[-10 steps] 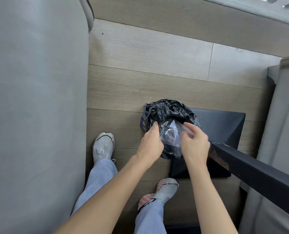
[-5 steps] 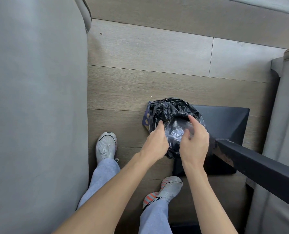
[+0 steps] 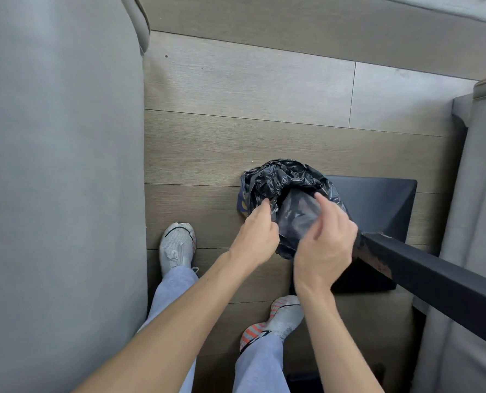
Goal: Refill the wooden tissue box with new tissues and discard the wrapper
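Grey-brown wood-plank floor (image 3: 264, 89); grey upholstered sofa (image 3: 60, 165) at left; dark table leg (image 3: 434, 285) at right

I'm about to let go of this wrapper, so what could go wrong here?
The clear wrapper sits at the mouth of the black bin bag, not deep inside; it may spring back out onto the floor. The left hand pinches the bag's edge, so letting go might let the opening collapse.

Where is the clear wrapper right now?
In the head view, right of centre, the clear wrapper sits at the mouth of the black bin bag, between the left hand and right hand.
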Demonstrator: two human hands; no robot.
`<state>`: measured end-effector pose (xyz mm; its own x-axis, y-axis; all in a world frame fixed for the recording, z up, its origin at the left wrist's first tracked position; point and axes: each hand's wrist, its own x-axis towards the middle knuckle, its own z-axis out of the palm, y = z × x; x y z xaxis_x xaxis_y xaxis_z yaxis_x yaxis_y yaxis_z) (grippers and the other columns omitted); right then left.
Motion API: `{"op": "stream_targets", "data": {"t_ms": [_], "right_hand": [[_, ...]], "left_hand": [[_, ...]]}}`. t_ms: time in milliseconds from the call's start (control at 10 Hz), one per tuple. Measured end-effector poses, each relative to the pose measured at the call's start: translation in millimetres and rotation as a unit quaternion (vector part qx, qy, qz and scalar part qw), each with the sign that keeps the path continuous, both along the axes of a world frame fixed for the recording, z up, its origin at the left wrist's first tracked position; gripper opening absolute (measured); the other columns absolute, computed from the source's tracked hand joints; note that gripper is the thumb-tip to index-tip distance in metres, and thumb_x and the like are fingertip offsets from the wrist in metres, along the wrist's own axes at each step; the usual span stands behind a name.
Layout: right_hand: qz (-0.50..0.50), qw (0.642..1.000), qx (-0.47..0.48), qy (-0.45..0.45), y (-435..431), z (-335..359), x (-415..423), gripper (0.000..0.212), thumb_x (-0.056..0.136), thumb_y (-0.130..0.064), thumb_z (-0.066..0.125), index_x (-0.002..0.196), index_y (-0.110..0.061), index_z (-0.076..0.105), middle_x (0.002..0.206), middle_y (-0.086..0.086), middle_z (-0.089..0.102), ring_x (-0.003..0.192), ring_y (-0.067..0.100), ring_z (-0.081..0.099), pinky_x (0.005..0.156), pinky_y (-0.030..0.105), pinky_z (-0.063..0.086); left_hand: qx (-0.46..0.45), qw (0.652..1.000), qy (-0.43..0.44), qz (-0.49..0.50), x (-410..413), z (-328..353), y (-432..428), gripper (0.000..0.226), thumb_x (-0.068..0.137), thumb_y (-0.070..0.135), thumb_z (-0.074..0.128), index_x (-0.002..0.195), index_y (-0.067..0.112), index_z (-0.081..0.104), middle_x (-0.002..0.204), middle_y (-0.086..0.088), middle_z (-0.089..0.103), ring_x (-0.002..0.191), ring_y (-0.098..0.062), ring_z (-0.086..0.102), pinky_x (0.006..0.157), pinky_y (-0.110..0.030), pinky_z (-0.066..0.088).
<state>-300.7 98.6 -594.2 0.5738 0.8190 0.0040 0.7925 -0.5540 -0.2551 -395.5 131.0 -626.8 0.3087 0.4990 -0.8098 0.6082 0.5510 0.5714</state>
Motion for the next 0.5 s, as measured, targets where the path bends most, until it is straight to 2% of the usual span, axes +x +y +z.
{"op": "stream_targets", "data": {"t_ms": [100,200,300,400,500], "right_hand": [[0.027,0.993,-0.071,0.087,-5,-11,-13,0.048,0.092,-0.004,0.06,0.138,-0.018,0.058,0.136,0.003,0.06,0.119,0.027,0.052,0.098,0.04,0.046],[-0.014,0.977,-0.15,0.152,-9,-9,-11,0.068,0.094,-0.026,0.06,0.155,-0.031,0.029,0.161,0.0,0.029,0.143,0.027,0.027,0.112,0.046,0.027],[-0.023,0.97,-0.147,0.193,-12,10,-4,0.076,0.097,-0.039,0.056,0.157,-0.04,0.009,0.168,-0.003,0.004,0.151,0.023,0.004,0.118,0.048,0.011],[-0.051,0.963,-0.144,0.224,-11,41,1,0.074,0.099,-0.038,0.052,0.157,-0.039,0.007,0.168,-0.002,-0.002,0.152,0.024,-0.002,0.121,0.046,0.006],[-0.066,0.953,-0.229,0.185,-19,80,-4,0.071,0.1,-0.04,0.049,0.158,-0.038,0.008,0.168,0.001,-0.002,0.152,0.029,0.002,0.121,0.048,0.01]], "left_hand": [[0.003,1.0,-0.008,0.013,0,-3,-1,0.056,0.098,0.007,0.038,0.153,0.004,0.027,0.155,-0.016,0.038,0.142,-0.028,0.038,0.116,-0.036,0.034],[-0.015,0.999,-0.014,0.028,-4,-4,2,0.058,0.095,0.007,0.043,0.152,0.01,0.031,0.153,-0.012,0.041,0.141,-0.026,0.04,0.112,-0.032,0.034],[-0.024,0.999,-0.028,0.021,-11,1,3,0.058,0.09,0.009,0.051,0.146,0.013,0.036,0.148,-0.012,0.043,0.138,-0.028,0.041,0.101,-0.025,0.031],[-0.019,1.0,-0.007,0.012,-19,23,7,0.067,0.093,0.011,0.052,0.153,0.012,0.023,0.153,-0.015,0.036,0.142,-0.032,0.035,0.111,-0.033,0.03],[0.051,0.996,0.068,-0.013,-32,62,3,0.064,0.096,0.009,0.046,0.155,0.007,0.019,0.151,-0.016,0.038,0.14,-0.033,0.037,0.115,-0.041,0.03]]}}
